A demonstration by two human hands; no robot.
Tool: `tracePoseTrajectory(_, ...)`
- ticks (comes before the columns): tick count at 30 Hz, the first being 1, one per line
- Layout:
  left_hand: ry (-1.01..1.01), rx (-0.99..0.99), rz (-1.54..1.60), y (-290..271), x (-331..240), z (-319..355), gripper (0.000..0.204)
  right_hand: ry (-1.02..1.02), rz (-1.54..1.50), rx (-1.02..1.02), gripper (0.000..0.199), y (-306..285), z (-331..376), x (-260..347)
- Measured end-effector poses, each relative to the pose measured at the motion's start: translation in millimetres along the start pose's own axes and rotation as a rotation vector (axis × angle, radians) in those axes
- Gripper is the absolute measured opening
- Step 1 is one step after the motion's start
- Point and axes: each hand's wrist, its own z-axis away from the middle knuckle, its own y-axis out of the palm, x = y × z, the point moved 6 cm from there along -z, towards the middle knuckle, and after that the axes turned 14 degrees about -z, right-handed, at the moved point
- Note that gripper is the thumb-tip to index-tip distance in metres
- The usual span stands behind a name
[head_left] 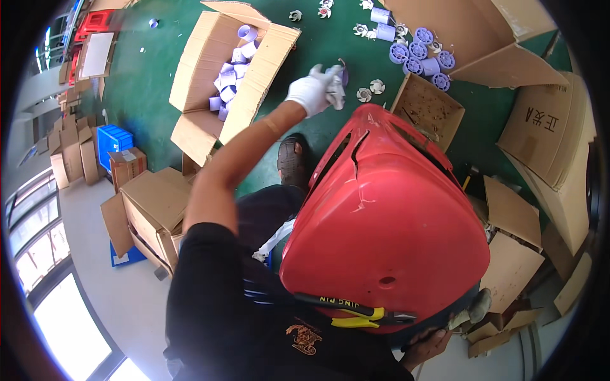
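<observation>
My left hand (311, 94), in a white glove with greyed fingertips, reaches forward over the floor. Its fingers are bent around a small purple plastic housing (345, 75), of which only an edge and a thin dark wire show. Low at the right, beside a red plastic stool (406, 222), is my right hand (429, 346). A greyish glove-like piece (473, 310) adjoins it; its fingers are mostly hidden. The stool's seat has a crack near its far edge. Pliers (356, 311) with black and yellow handles lie across its near side.
An open carton (190, 60) holds several purple cups. On the green floor lie more purple housings (413, 66) and white fan wheels (364, 94). A shallow box (432, 105) stands beyond the stool. Cartons (155, 197) crowd the left, with others (540, 127) at right.
</observation>
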Motion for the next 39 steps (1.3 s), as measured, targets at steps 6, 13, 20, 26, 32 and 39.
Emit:
tracePoseTrajectory(6,-0.102,-0.157,-0.923,29,58,-61,0.037,0.037,0.064,-0.073,0.047,-7,7,-7)
tracePoseTrajectory(13,0.042,-0.075,-1.220,20,-26,-32,0.035,-0.023,0.127,-0.072,0.047,-29,-13,-25)
tracePoseTrajectory(20,0.296,-0.414,-0.694,-186,-84,53,0.023,-0.043,-0.066,-0.114,0.046,-14,5,-11)
tracePoseTrajectory(26,0.084,-0.556,-0.956,-268,-19,19,0.014,-0.064,-0.047,0.002,0.047,-15,9,-17)
tracePoseTrajectory(32,0.663,-0.172,-1.080,-7,-135,-66,0.045,-0.103,-0.018,-0.025,0.048,-18,14,-12)
tracePoseTrajectory(39,0.265,0.025,-0.983,105,-106,-143,0.047,-0.081,-0.033,-0.049,0.052,-26,16,-20)
